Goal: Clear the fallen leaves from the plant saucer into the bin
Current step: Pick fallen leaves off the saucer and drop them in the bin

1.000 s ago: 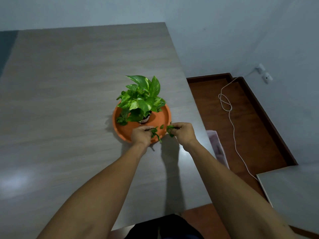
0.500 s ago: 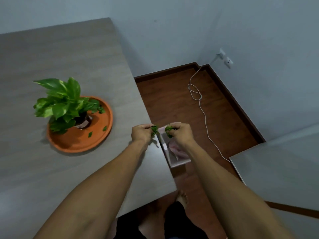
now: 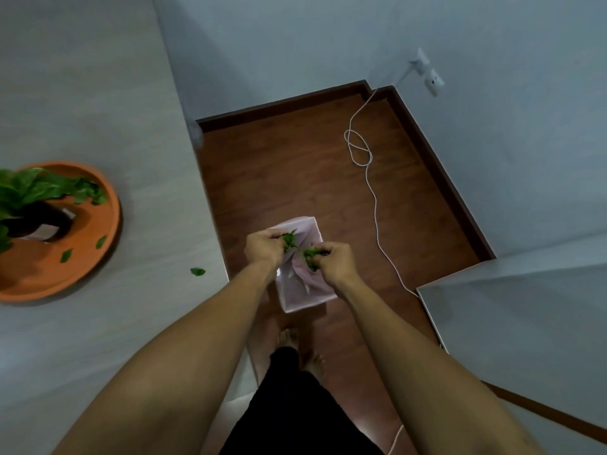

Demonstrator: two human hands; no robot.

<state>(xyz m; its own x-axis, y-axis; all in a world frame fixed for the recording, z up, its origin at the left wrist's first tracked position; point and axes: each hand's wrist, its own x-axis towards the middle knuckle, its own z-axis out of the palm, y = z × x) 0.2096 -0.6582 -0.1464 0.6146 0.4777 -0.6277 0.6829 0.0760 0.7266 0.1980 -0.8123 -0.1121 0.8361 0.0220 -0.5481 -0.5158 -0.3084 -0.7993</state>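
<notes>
Right, I have both hands out past the desk [image 3: 98, 93] edge and directly above the bin [image 3: 305, 290], which stands on the wooden floor [image 3: 295, 178] just beside the desk. That position is the whole point: anything I let go of here should fall into the pale liner and not onto the boards. My left hand [image 3: 262, 249] is pinched closed on a small tuft of green leaves [image 3: 289, 240], thumb against fingertips, and my right hand [image 3: 335, 259] is closed the same way on a second clump [image 3: 310, 256]. I keep the two hands close together over the middle of the opening, since these scraps are light and would likely drift if released near the rim.

The job is only partly done, as I judge it. The orange saucer [image 3: 111, 205] sits on the desk well to my left, the potted plant [image 3: 29, 192] upright on it, and two loose leaves lie on the saucer's floor, one [image 3: 101, 241] near the rim and one [image 3: 66, 255] just inside it. A further stray leaf [image 3: 197, 272] lies on the desk between saucer and edge, apart from both.

Next I would open the fingers here, then go back for those three. The stray one needs a flat pinch off the desk surface.
</notes>
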